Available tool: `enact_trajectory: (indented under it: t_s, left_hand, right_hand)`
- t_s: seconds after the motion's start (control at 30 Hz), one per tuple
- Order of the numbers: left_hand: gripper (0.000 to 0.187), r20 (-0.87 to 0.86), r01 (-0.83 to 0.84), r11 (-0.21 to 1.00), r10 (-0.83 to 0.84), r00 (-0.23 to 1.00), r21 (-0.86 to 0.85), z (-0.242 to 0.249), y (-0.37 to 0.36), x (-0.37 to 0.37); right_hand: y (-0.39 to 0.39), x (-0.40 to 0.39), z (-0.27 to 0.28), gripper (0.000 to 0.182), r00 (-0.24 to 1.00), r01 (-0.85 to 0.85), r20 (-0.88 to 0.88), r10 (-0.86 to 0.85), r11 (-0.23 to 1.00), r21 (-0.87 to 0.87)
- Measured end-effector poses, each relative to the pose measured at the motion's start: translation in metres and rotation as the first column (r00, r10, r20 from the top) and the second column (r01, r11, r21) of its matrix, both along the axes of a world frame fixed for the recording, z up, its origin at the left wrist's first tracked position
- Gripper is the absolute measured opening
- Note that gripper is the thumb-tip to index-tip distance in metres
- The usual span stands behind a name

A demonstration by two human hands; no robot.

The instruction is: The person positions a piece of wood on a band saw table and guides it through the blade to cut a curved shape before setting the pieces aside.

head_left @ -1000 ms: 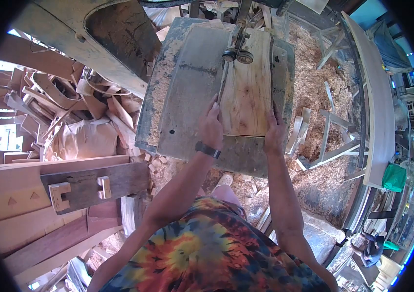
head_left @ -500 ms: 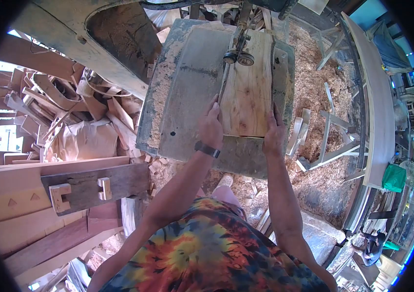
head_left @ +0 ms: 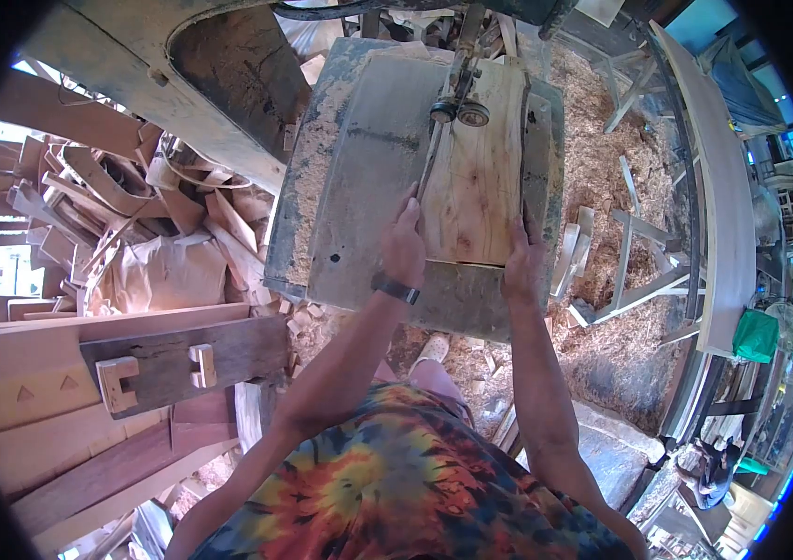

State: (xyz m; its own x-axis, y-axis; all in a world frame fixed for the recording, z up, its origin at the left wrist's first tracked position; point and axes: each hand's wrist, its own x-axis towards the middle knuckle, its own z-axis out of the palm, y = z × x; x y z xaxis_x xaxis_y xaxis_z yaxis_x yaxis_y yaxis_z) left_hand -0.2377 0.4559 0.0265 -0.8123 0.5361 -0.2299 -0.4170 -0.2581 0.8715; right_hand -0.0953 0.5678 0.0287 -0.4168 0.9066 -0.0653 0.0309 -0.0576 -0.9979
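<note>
A pale wooden board with dark bark-like edges lies flat on the metal saw table. My left hand grips its left edge near the front corner, a dark band on that wrist. On the opposite edge my right hand is closed around the front right corner. Toward the board's far part stands the saw's guide, with two round wheels just above the wood. Whether a blade touches the board there cannot be made out.
The big machine body rises at the upper left, beside a heap of wood offcuts. Sawdust and wooden trestles lie to the right, by a long plank. A person is at the lower right.
Almost nothing differs. The view has shifted very slightly, while both hands keep the same hold on the board and the board stays nearly in place under the guide.
</note>
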Motion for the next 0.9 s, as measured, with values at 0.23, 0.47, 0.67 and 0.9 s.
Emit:
enact_trajectory:
  t_s: [0.23,0.47,0.67,0.9]
  left_hand:
    - [0.043,-0.010,0.001,1.000,-0.001,1.000,-0.028,0.000,0.001,-0.006]
    - [0.041,0.037,-0.011,1.000,0.012,0.999,-0.018,0.004,0.002,-0.008]
    - [0.043,-0.004,0.014,1.000,-0.015,1.000,-0.021,0.000,0.002,-0.012]
    - [0.043,0.022,0.017,1.000,-0.017,1.000,-0.016,0.006,0.003,-0.013]
  right_hand:
    - [-0.005,-0.007,0.007,0.054,0.999,0.031,-0.010,-0.031,1.000,-0.003]
    - [-0.003,-0.007,0.000,0.054,0.998,0.039,0.042,-0.040,0.998,0.045]
    - [-0.002,-0.009,-0.004,0.054,0.998,0.048,0.036,-0.050,0.998,0.040]
    - [0.000,-0.010,-0.009,0.057,0.999,0.051,0.012,-0.052,0.998,0.036]
